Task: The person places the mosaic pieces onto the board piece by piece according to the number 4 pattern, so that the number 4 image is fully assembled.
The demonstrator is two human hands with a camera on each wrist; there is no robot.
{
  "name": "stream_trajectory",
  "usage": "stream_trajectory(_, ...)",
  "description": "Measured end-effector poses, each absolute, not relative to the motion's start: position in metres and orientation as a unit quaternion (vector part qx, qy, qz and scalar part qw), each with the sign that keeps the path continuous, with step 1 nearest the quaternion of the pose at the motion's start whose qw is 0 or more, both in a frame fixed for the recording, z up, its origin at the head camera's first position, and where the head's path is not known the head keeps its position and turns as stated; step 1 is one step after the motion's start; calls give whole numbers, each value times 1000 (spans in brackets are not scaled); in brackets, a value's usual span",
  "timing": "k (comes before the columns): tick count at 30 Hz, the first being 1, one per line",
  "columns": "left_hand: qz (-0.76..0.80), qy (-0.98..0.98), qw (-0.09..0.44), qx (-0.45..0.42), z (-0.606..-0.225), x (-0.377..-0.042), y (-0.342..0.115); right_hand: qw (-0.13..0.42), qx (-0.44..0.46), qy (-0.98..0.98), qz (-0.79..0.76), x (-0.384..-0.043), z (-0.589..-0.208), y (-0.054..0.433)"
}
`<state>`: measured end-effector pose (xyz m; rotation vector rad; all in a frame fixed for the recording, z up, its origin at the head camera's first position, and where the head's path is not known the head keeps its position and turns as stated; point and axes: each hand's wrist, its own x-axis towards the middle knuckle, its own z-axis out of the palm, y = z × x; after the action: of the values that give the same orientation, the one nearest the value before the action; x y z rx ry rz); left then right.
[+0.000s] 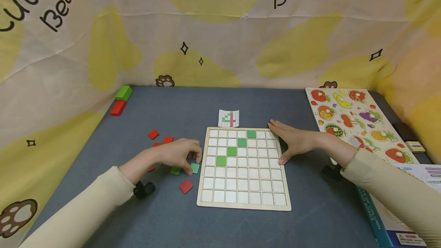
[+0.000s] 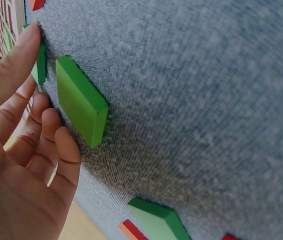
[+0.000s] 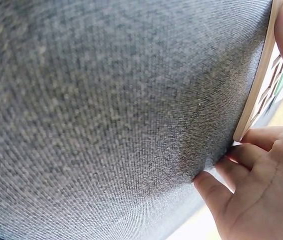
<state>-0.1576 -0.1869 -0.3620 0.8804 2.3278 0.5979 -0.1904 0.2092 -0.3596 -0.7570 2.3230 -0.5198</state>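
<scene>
Green tile (image 1: 195, 168) pinched by curled left hand (image 1: 180, 153)

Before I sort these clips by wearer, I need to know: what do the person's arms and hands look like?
The left sleeve and right sleeve are plain cream. A small black attachment shows near each cuff. The left hand and right hand wear no gloves; no rings show.
</scene>
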Motion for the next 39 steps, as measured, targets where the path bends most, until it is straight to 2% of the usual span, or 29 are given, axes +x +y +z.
stream_trajectory(10, 311, 859, 263, 311, -359, -162, -186, 316, -287, 882, -198, -190, -360, 209)
stream_trajectory(23, 336, 848, 269, 309, -363, -141, -139, 314, -288, 882, -201, -189, -360, 209)
stream_trajectory(31, 304, 869, 221, 321, -364, -132, -126, 312, -287, 883, -200, -189, -359, 209)
stream_trajectory(39, 259, 887, 140, 357, -364, -132, -122, 312, -287, 883, -202, -190, -360, 209)
